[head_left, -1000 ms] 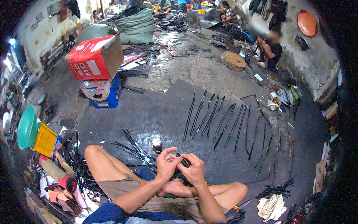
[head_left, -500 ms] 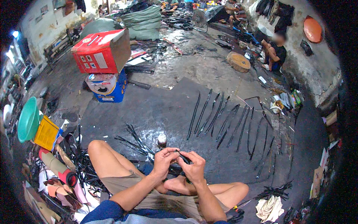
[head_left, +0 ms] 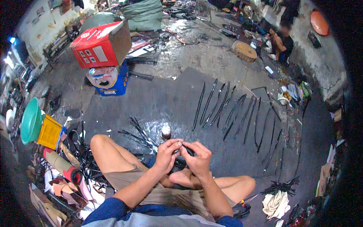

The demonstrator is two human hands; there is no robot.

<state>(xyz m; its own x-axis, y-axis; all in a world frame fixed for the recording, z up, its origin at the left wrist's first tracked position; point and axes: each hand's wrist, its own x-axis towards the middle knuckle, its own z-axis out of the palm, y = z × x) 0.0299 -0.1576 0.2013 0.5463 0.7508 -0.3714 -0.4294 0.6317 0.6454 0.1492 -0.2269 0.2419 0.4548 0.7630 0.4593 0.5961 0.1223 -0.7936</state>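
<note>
Close together above my crossed legs, my left hand [head_left: 166, 154] and my right hand [head_left: 196, 157] pinch a black strip [head_left: 188, 150] between their fingertips. Part of the strip shows under the right fingers; the rest is hidden by the hands. Just beyond the left hand stands a small dark jar [head_left: 165, 132] with a whitish top. To its left lies a bundle of thin black strips [head_left: 140, 135], fanned out on the floor. Further right, several long black strips [head_left: 228, 108] are laid out side by side in a slanting row.
A red box [head_left: 94, 49] rests on a blue container [head_left: 113, 85] at the far left. A green basin [head_left: 31, 120], a yellow can [head_left: 50, 130] and scraps lie at my left. A crumpled cream cloth [head_left: 275, 204] is at my right. Another person [head_left: 283, 43] sits by the wall, near a wooden block [head_left: 244, 51].
The view has tipped slightly downward, so the far things sit higher in the picture. Both hands remain pinched together on the black strip, with little change in their grip.
</note>
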